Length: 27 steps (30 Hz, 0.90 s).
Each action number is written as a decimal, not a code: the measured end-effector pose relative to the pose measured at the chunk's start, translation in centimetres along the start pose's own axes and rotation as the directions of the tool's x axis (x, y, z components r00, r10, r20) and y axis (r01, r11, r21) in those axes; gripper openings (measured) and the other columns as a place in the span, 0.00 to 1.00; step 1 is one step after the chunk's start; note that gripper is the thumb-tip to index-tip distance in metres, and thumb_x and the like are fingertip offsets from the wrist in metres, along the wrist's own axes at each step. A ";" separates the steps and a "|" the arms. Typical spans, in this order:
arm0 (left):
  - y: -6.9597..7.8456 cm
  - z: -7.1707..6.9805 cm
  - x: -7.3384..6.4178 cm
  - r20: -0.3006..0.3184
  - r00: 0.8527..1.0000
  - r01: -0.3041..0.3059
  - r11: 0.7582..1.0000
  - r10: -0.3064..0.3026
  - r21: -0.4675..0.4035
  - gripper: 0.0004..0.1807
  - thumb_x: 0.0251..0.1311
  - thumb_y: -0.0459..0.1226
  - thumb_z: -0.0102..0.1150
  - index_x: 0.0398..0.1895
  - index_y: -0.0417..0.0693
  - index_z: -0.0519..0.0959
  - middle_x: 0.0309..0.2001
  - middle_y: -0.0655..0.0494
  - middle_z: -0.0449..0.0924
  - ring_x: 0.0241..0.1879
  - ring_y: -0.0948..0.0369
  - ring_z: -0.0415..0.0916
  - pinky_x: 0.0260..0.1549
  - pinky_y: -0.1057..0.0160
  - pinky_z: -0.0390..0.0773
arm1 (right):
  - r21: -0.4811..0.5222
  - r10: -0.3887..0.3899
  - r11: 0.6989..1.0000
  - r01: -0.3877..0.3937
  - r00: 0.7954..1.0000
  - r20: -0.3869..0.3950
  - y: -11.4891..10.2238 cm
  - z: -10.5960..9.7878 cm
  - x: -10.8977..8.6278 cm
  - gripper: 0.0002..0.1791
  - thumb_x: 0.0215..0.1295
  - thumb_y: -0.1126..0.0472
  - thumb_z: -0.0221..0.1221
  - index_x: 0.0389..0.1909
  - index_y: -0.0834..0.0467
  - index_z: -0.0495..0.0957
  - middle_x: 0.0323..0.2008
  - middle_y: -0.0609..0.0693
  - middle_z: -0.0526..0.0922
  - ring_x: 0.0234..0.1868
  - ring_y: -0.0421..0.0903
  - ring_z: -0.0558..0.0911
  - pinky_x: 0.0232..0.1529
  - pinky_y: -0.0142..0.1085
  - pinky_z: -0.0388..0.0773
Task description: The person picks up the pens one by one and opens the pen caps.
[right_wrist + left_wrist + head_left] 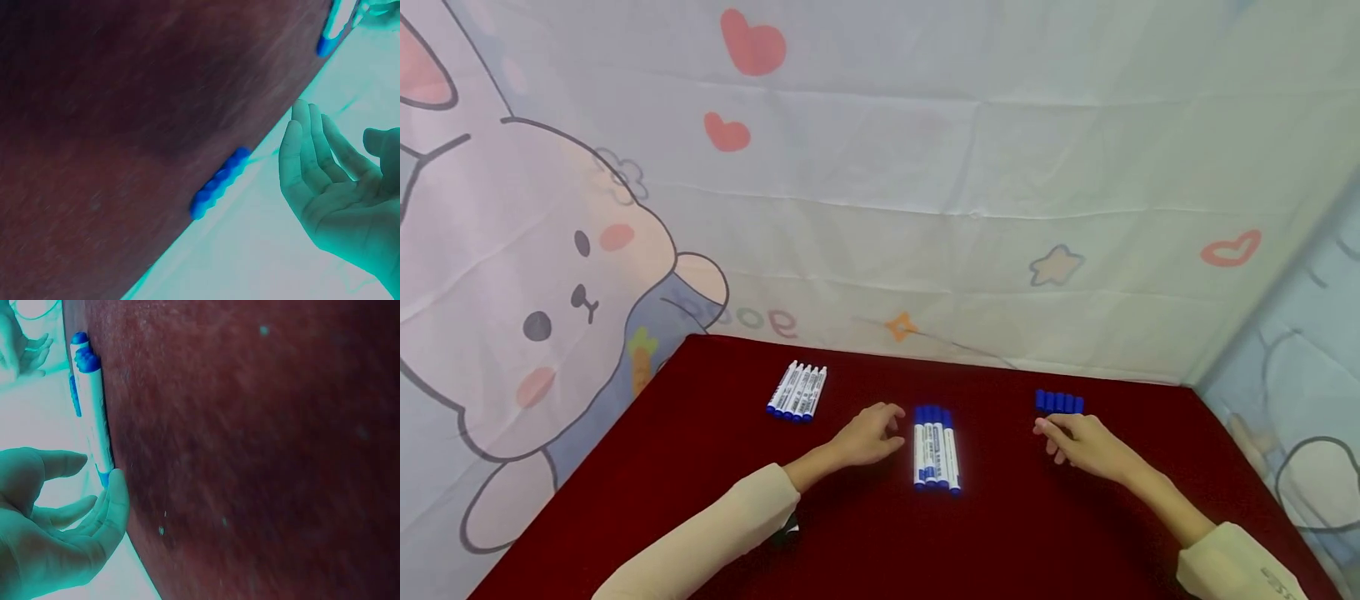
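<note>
Several white markers with blue caps (934, 450) lie side by side in the middle of the red table. My left hand (868, 435) hovers just left of them, fingers loosely bent and holding nothing. In the left wrist view its fingertips overlap the near end of a marker (97, 425). A row of several short blue marker caps (1060, 402) lies to the right. My right hand (1086, 446) is on the near side of these caps, fingers relaxed and nothing in them; the right wrist view shows the hand (337, 181) apart from the cap row (220, 183).
Several more white markers (797, 392) lie in a row at the back left, narrow white ends pointing away, blue ends nearer. Behind the red tabletop (865, 542) hangs a printed cloth (880, 167). A small dark object (786, 529) shows partly under the left sleeve.
</note>
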<state>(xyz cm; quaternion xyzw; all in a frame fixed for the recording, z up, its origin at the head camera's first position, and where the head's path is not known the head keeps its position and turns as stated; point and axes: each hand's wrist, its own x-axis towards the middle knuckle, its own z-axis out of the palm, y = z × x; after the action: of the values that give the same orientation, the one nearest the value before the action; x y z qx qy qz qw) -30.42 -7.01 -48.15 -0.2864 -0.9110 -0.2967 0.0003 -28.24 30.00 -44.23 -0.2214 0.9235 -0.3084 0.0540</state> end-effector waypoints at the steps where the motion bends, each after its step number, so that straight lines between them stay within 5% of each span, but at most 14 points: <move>1: 0.1 0.2 0.1 0.007 1.000 0.010 1.000 -0.010 -0.006 0.21 0.63 0.32 0.63 0.57 0.31 0.76 0.45 0.39 0.82 0.37 0.52 0.80 0.39 0.56 0.81 | 0.002 -0.015 1.000 0.015 1.000 0.006 -0.3 0.2 0.0 0.22 0.83 0.55 0.46 0.51 0.68 0.82 0.29 0.52 0.84 0.28 0.40 0.83 0.28 0.31 0.79; 10: 0.6 1.6 0.8 0.033 0.998 0.059 0.998 -0.058 -0.029 0.24 0.63 0.35 0.63 0.60 0.29 0.74 0.50 0.36 0.79 0.49 0.45 0.80 0.45 0.49 0.82 | 0.041 -0.111 0.993 0.107 0.990 0.089 -3.1 2.4 -0.3 0.22 0.83 0.54 0.46 0.51 0.67 0.82 0.30 0.50 0.85 0.29 0.39 0.83 0.33 0.29 0.81; 27: 2.1 1.9 1.6 0.082 0.994 0.070 0.998 -0.069 -0.001 0.30 0.61 0.38 0.67 0.63 0.31 0.73 0.52 0.36 0.78 0.46 0.48 0.80 0.43 0.50 0.82 | 0.067 -0.144 0.989 0.134 0.974 0.173 -3.7 2.9 -0.7 0.20 0.82 0.54 0.48 0.49 0.64 0.83 0.30 0.50 0.85 0.30 0.39 0.84 0.36 0.29 0.82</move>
<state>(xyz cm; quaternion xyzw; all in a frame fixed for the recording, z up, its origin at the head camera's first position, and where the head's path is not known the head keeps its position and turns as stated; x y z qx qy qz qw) -30.39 -3.76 -48.30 -0.2664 -0.9191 -0.2863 -0.0478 -25.52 26.07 -44.40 -0.3104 0.8886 -0.3156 0.1203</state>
